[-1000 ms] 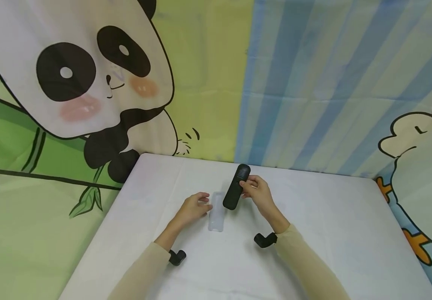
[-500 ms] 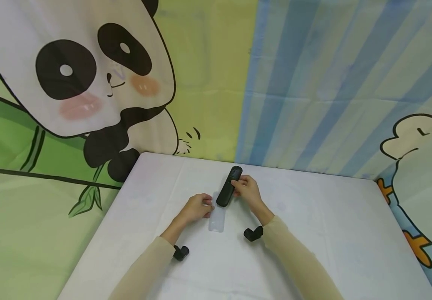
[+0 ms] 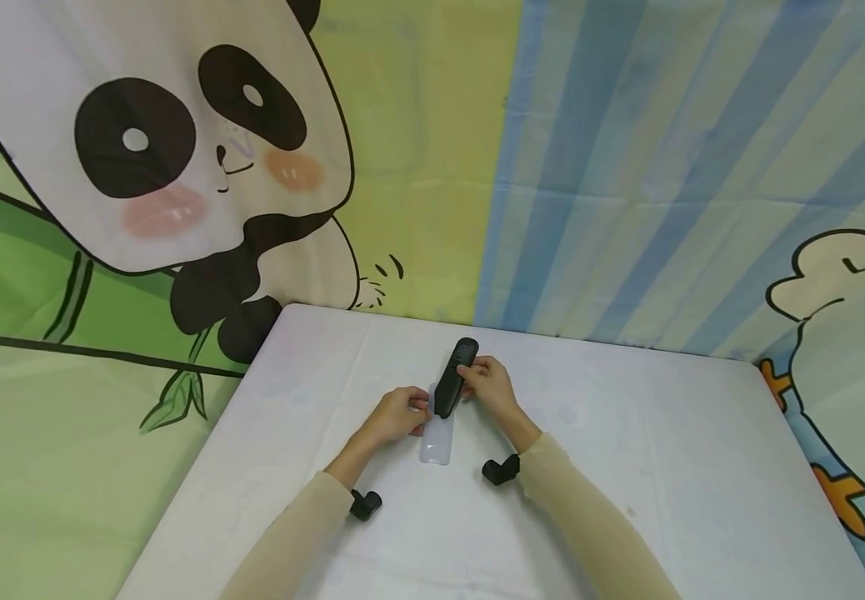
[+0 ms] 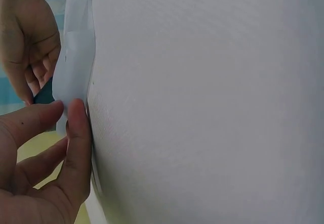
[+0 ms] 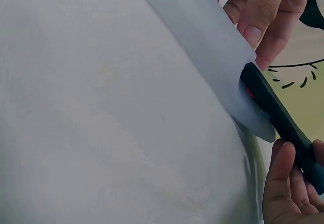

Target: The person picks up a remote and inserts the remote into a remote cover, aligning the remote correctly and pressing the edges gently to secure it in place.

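In the head view my right hand (image 3: 492,387) pinches a slim black remote control (image 3: 456,377) from its right side, ridged patch uppermost. Its lower end overlaps a translucent sleeve-like cover (image 3: 436,442) lying lengthwise between the hands. My left hand (image 3: 397,414) pinches the cover's left edge; thumb and finger meet on the cover (image 4: 78,52) in the left wrist view. Seen from the right wrist, the tip of the remote control (image 5: 250,72) sits right at the edge of the cover (image 5: 202,37), and small red and blue marks show on its underside.
A white-covered table (image 3: 612,467) spreads under both hands. Behind it hangs a cloth backdrop with a printed panda (image 3: 215,150) and blue stripes. Black wrist cameras (image 3: 500,470) stick out from both sleeves.
My right hand has brought the remote control left and slightly down, from beside the cover to over its upper part. The left hand has shifted a little right and now pinches the cover's edge.
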A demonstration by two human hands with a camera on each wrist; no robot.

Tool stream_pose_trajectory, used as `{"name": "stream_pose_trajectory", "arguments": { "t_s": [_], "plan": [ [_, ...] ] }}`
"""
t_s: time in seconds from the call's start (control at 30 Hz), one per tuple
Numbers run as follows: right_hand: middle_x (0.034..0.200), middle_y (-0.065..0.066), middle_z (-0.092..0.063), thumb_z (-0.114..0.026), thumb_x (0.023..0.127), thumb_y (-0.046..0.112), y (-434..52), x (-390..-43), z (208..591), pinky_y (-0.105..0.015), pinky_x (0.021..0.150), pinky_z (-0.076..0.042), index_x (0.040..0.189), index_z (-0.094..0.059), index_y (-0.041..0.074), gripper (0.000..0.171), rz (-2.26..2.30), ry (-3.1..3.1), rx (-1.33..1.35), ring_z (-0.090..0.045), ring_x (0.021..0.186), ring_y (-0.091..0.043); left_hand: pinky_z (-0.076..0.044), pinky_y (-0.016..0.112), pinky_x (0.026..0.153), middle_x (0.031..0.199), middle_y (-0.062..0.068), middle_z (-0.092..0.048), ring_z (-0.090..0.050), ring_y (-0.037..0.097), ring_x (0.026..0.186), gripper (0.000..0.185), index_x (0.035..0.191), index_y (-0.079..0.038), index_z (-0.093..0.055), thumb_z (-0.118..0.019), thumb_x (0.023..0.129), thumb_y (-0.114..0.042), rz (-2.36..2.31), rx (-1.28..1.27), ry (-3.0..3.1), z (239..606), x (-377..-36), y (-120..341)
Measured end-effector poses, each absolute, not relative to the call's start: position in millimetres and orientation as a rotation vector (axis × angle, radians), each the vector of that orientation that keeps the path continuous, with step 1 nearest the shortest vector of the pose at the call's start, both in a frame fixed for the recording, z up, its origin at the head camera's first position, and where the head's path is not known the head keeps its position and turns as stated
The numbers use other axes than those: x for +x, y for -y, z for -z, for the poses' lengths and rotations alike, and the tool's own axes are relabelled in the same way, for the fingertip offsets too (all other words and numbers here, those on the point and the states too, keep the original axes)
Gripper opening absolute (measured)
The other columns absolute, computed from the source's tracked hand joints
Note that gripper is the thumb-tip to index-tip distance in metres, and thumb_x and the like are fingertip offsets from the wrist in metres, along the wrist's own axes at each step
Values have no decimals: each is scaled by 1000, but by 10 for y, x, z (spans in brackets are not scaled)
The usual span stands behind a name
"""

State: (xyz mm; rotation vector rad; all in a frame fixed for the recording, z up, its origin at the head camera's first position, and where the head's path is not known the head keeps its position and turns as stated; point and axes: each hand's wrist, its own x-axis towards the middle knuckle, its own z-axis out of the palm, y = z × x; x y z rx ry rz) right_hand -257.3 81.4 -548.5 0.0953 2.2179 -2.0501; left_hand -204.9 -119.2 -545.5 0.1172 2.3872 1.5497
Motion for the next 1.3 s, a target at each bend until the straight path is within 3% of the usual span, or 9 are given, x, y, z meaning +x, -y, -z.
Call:
{"name": "stream_pose_trajectory", "arguments": {
  "t_s": [0.27, 0.47, 0.6, 0.8, 0.97, 1.13, 1.3],
  "plan": [
    [99, -22, -69, -68, 97, 8, -789, -2570, 5506, -47, 71, -58, 122, -53, -11, 35, 2057, -2141, 41, -67, 75, -37, -59, 29, 61, 103, 15, -63, -67, 18, 75, 36, 124, 9, -60, -69, 91, -1, -1532, 117, -2395, 5437, -2041, 1171],
    [103, -20, -69, -67, 98, 10, -827, -2533, 5493, -44, 73, -58, 124, -52, -10, 36, 2107, -2099, 54, -67, 76, -26, -59, 31, 64, 110, 19, -66, -70, 23, 84, 38, 126, 8, -62, -70, 90, -3, -1509, 180, -2479, 5434, -2017, 1153],
    [107, -21, -68, -67, 98, 11, -899, -2468, 5420, -46, 76, -58, 125, -53, -8, 36, 2163, -2097, 24, -67, 77, -21, -58, 32, 72, 113, 16, -70, -70, 24, 95, 39, 127, 1, -65, -72, 90, -10, -1552, 182, -2507, 5414, -1978, 1124],
    [104, -18, -67, -67, 98, 11, -1060, -2331, 5226, -39, 72, -58, 126, -54, -7, 36, 2238, -2064, -64, -67, 78, -21, -58, 32, 72, 103, 13, -73, -71, 20, 89, 41, 126, -1, -65, -77, 89, -13, -1855, 88, -2286, 5373, -1925, 1047],
    [104, -16, -66, -66, 99, 12, -1234, -2205, 5065, -32, 68, -56, 126, -53, -6, 36, 2288, -2031, -140, -68, 81, -22, -57, 30, 75, 109, 13, -72, -69, 16, 91, 47, 130, 3, -61, -77, 90, -14, -2069, 5, -1979, 5325, -1875, 954],
    [102, -13, -68, -67, 98, 11, -1329, -2090, 4926, -29, 67, -54, 124, -55, -7, 33, 2304, -2080, -218, -67, 82, -20, -56, 31, 82, 114, 13, -71, -67, 16, 99, 43, 125, 7, -65, -74, 93, -19, -2068, 40, -1868, 5229, -1819, 865],
    [98, -10, -69, -66, 98, 9, -1369, -1988, 4812, -29, 68, -52, 123, -56, -8, 32, 2321, -2141, -331, -62, 77, -21, -55, 31, 83, 110, 12, -72, -67, 16, 97, 38, 121, 4, -69, -75, 93, -21, -2032, 105, -1872, 5095, -1764, 801]
  ]
}}
